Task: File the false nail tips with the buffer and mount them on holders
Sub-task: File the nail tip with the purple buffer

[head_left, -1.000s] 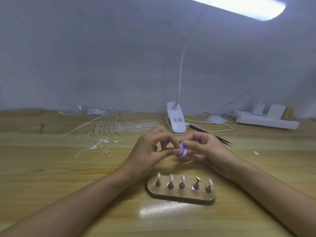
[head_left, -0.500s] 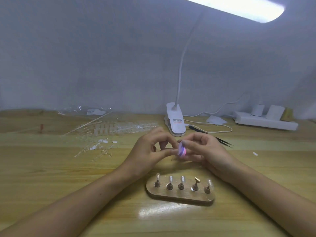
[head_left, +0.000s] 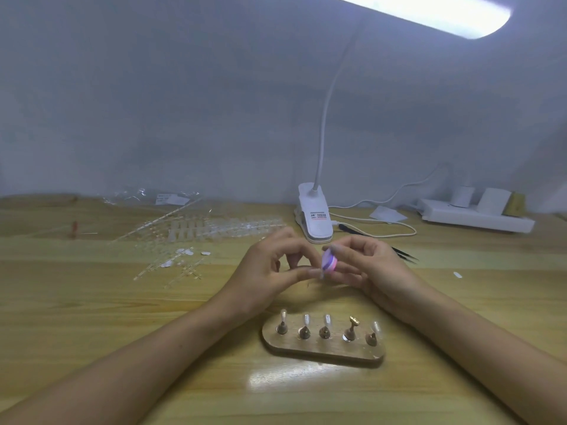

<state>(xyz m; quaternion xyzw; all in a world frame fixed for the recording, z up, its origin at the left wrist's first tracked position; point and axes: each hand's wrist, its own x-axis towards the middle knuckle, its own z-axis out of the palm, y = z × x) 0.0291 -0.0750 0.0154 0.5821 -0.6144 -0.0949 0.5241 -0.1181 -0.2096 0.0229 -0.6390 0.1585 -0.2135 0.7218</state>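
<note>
My right hand (head_left: pixel 369 265) grips a small pink and purple buffer (head_left: pixel 328 261) above the middle of the table. My left hand (head_left: pixel 270 268) pinches a small clear nail tip against the buffer; the tip itself is barely visible between thumb and forefinger. In front of my hands lies a wooden holder base (head_left: pixel 322 349) with several brass stands. Most stands carry a clear nail tip (head_left: pixel 327 320); the fourth from the left, a bare brass stand (head_left: pixel 352 328), carries none.
Clear strips of spare nail tips (head_left: pixel 214 230) and plastic scraps lie at the back left. A white clip lamp (head_left: pixel 316 217) stands behind my hands, black tweezers (head_left: pixel 399 253) beside it. A white power strip (head_left: pixel 475 217) sits at the back right.
The buffer has shifted slightly in my right hand against the tip. Both hands stay in nearly the same place.
</note>
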